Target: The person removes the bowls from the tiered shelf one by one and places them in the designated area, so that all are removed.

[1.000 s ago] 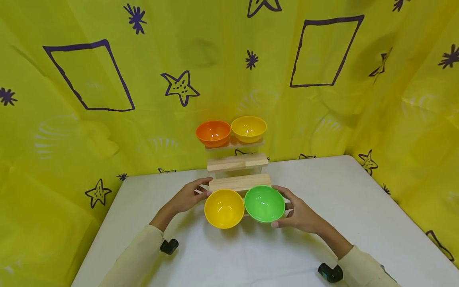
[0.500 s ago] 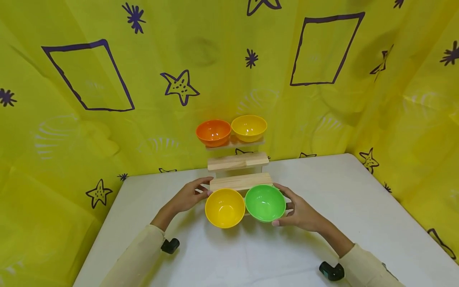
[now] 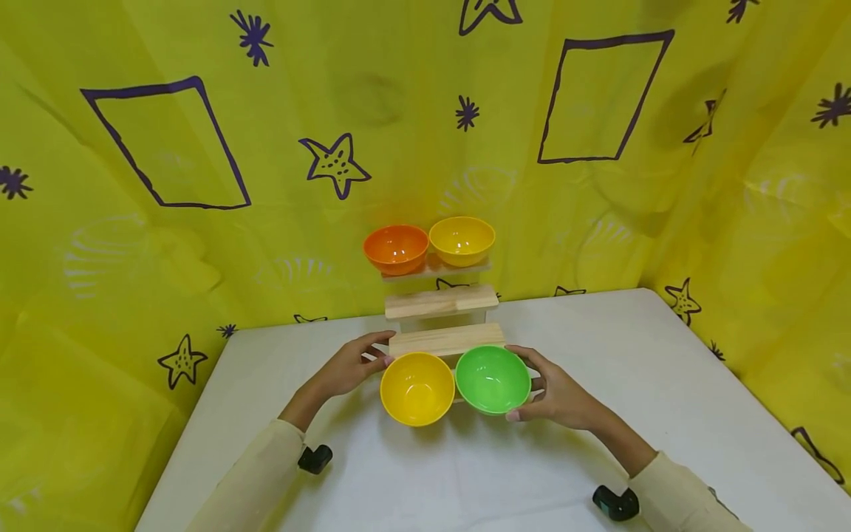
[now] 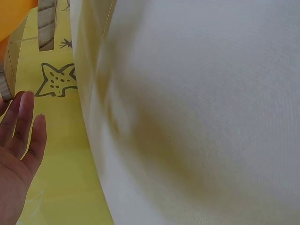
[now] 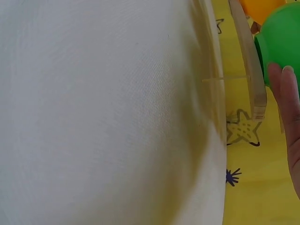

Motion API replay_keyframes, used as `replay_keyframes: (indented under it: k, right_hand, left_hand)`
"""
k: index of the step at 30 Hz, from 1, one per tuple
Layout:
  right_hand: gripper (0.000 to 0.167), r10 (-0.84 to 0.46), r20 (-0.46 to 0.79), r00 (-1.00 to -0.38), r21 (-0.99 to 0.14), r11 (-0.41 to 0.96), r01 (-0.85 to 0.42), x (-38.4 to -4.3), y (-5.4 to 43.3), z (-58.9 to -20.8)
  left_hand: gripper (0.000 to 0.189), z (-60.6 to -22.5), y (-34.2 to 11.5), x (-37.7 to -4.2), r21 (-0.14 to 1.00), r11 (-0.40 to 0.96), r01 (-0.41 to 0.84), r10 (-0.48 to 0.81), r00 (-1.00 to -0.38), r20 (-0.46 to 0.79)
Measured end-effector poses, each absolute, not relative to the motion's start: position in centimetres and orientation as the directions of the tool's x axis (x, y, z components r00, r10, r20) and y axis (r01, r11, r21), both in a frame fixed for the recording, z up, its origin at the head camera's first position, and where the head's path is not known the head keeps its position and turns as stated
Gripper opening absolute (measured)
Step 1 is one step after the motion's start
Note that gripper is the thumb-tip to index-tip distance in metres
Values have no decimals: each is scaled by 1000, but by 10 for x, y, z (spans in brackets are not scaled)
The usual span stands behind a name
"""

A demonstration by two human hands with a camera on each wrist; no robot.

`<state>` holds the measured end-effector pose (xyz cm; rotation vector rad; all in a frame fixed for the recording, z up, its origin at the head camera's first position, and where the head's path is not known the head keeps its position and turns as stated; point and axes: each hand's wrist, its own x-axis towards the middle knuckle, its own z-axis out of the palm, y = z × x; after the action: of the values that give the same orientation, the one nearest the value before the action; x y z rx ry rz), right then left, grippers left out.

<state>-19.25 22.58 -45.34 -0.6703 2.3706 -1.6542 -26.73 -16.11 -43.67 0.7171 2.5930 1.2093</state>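
Note:
A yellow bowl [image 3: 417, 389] and a green bowl [image 3: 493, 380] sit side by side on the lowest step of a wooden tiered stand [image 3: 447, 340]. My right hand [image 3: 558, 391] holds the green bowl from its right side, thumb at the front and fingers behind and along the wall. At the left end of the stand is my left hand [image 3: 352, 364], index finger at the second step's end and thumb tip by the yellow bowl's rim. Its fingers [image 4: 24, 122] look mostly straight in the left wrist view. An orange bowl [image 3: 396, 250] and another yellow bowl [image 3: 462, 241] stand on the top step.
The stand's two middle steps [image 3: 442, 301] show bare wood. A white table [image 3: 425, 484] lies under everything. Yellow cloth [image 3: 412, 89] with dark drawn stars hangs behind and at the sides. Dark devices [image 3: 615, 504] are attached near both wrists.

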Motion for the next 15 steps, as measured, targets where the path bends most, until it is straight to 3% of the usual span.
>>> replay_keyframes:
  k: [15]
  right_hand:
    - [95,-436,172,-883,-926,233,-296,-188,236,-454]
  left_hand:
    - [52,-436,-161,-268,755,555,349,504,-863,29]
